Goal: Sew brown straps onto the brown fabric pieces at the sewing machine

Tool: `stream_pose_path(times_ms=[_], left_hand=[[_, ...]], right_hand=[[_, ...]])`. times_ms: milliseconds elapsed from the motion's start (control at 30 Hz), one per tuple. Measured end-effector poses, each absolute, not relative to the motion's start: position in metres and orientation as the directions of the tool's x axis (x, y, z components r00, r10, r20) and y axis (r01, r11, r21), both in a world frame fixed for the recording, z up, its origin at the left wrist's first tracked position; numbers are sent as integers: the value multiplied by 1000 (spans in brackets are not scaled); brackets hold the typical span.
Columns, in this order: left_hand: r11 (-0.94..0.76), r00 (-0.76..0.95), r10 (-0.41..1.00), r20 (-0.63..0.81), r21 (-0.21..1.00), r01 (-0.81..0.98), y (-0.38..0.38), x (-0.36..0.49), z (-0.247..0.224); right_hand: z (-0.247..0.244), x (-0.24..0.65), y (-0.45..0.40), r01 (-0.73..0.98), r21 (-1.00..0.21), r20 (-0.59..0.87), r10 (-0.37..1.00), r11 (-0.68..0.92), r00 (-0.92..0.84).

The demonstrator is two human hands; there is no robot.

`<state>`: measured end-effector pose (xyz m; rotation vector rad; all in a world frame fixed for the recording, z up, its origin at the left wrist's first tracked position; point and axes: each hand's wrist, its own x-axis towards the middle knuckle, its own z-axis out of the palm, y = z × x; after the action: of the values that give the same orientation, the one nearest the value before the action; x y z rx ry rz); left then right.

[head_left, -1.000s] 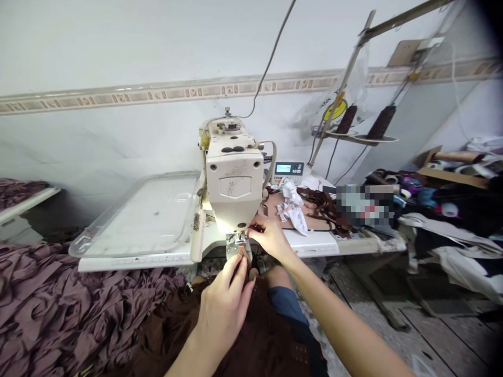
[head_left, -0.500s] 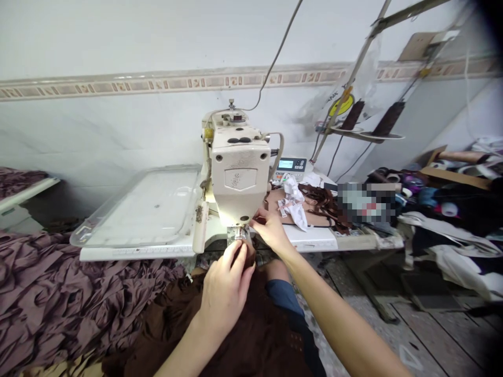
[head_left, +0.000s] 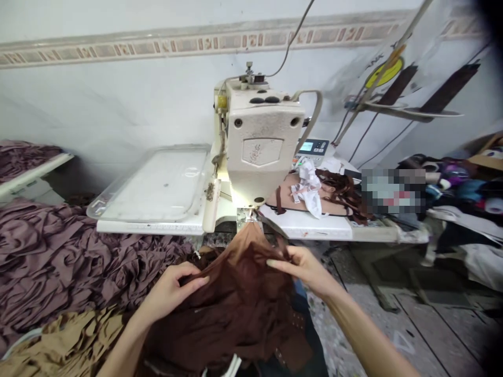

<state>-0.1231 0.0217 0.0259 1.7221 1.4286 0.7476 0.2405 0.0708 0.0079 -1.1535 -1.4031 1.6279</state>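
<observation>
The brown cloth (head_left: 251, 283) drapes before the machine (head_left: 263, 141), its tip at the needle; left hand (head_left: 173, 288) and right hand (head_left: 304, 269) each have a pinching grip on it. Probably light, soft and limp, best taken by its edges. The bag (head_left: 396, 68) right of the machine reads "ANK Y".

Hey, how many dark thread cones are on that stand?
2: the left cone and the right cone, side by side on the stand; its top is out of frame.
</observation>
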Motion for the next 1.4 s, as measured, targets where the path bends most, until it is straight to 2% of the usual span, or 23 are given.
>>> stream_pose_path(times_ms=[100,200,333,400,533,600,700,833,967,1067,1133,1200,1233,1300,1333,1400], left_hand=[[-14,226,967,-113,868,496,26,-145,22],[110,156,969,-194,896,430,29,-153,17],[218,-16,976,-218,969,119,31,-142,11],[201,-79,977,-198,979,25,33,-131,9],[192,-118,974,-193,981,-18,33,-107,13],[197,-68,978,-197,980,0,30,-92,17],[164,55,984,-171,980,113,24,-66,22],[73,169,979,-115,969,236,18,-33,27],[-3,230,970,-76,946,325,18,-16,38],[-32,273,960,-56,951,308,21,-14,52],[-100,257,966,23,951,293,25,-16,61],[-271,195,957,214,897,349,30,-19,66],[-387,189,922,339,830,402,34,-20,68],[-611,277,783,556,609,505,43,-22,67],[-691,354,705,615,480,541,48,-22,65],[-761,493,596,634,249,599,55,-21,60]], right_hand=[[18,261,71,48,-982,-191,949,-185,-250],[22,278,66,90,-974,-225,949,-209,-223],[25,296,56,133,-958,-281,928,-255,-243],[26,305,51,215,-944,-311,896,-251,-318],[26,316,41,499,-850,-430,768,-168,-475],[26,308,35,555,-830,-363,806,-51,-468],[31,275,27,511,-853,-154,884,107,-442],[39,218,29,375,-913,18,936,158,-350],[46,190,42,205,-950,142,913,234,-382],[53,190,52,138,-945,225,897,295,-380],[57,192,61,130,-942,255,914,308,-315],[61,193,72,156,-928,301,927,339,-225],[61,193,79,180,-916,326,926,359,-190],[59,190,91,230,-891,368,919,391,-139],[56,188,97,240,-888,375,920,393,-116],[49,185,107,190,-917,347,936,352,-59]])
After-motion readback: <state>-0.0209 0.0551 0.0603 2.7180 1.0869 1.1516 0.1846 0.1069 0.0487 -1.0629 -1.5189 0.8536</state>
